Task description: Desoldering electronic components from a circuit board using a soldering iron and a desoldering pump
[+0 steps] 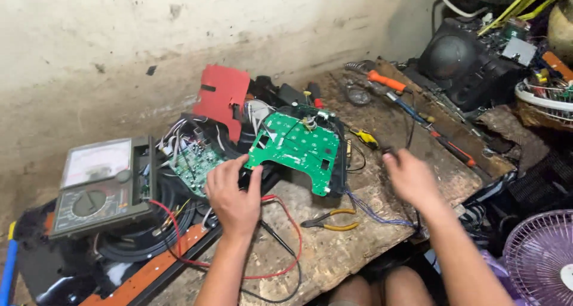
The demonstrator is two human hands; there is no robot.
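Left hand [234, 200] with thumb and fingers pinching the lower-left edge of a green circuit board [295, 148], tilted up, long axis running right. Right hand [410, 177] apart, fingers loosely curled, hovering over the wooden bench [334, 252] near yellow-handled pliers [331, 220].
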